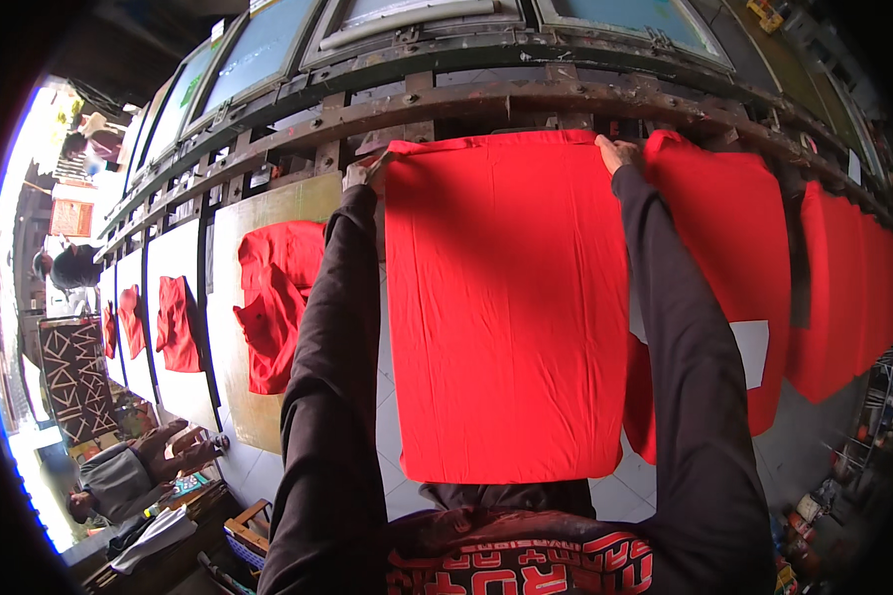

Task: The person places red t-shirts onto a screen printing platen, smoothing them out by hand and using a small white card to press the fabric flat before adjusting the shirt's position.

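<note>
A red cloth (506,327), probably a shirt, lies spread over a flat board in front of me, with light creases running down its length. At its far left corner my left hand (365,175) is closed on the edge, its fingers partly hidden. My right hand (619,155) pinches the far right corner. Both arms reach straight out along the sides of the board. Just beyond my right arm, another red cloth (719,223) covers the neighbouring board. To the left, a crumpled red cloth (280,297) lies on a bare tan board (233,223).
A metal rail (407,107) runs across behind the boards, with framed screens (258,59) beyond it. More boards with bunched red cloths (177,322) line the left; red-covered boards (843,288) continue right. A person (134,476) is at lower left, beside a cluttered table.
</note>
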Motion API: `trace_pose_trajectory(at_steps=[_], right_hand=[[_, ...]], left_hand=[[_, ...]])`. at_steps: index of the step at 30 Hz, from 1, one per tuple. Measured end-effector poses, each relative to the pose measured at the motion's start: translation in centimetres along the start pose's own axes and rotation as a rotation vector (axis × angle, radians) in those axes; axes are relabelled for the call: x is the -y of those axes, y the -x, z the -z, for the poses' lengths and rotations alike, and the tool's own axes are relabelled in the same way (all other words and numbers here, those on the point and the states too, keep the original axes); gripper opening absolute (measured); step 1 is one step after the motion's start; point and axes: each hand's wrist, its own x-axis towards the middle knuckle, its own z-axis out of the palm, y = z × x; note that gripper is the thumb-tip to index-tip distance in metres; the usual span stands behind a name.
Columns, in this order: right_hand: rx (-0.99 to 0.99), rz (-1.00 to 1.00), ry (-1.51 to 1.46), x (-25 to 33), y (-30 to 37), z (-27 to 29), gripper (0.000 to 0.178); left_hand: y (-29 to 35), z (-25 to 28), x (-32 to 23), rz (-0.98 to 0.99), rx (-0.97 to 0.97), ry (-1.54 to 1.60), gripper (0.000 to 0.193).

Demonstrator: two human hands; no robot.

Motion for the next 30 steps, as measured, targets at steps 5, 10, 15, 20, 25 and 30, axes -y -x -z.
trace_pose_trajectory(at_steps=[5, 10, 15, 20, 25, 30], right_hand=[[-0.167, 0.067, -0.101, 4.5, 1.4, 0.2, 0.05], [-0.399, 0.127, -0.262, 3.1, 1.7, 3.9, 0.039], [-0.338, 0.143, -0.154, 0.3, -0.3, 1.4, 0.049], [-0.142, 0.127, -0.18, 0.0, 0.5, 2.1, 0.069], [0.027, 0.123, -0.413, -2.9, 5.7, 4.9, 0.076], [0.131, 0.143, -0.528, -12.1, 21.1, 6.6, 0.074]], left_hand=[[-1.9, 2.4, 1.6, -0.049, -0.238, -0.116, 0.043], [2.0, -0.9, -6.2, -0.323, -0.475, -0.312, 0.032], [-0.1, -2.2, -4.0, -0.178, -0.428, -0.49, 0.036], [-0.5, -1.7, -2.2, -0.03, -0.37, -0.237, 0.047], [0.3, -0.5, 1.8, 0.248, 0.009, 0.548, 0.072], [13.8, 2.3, 9.2, -0.309, 0.154, -0.111, 0.068]])
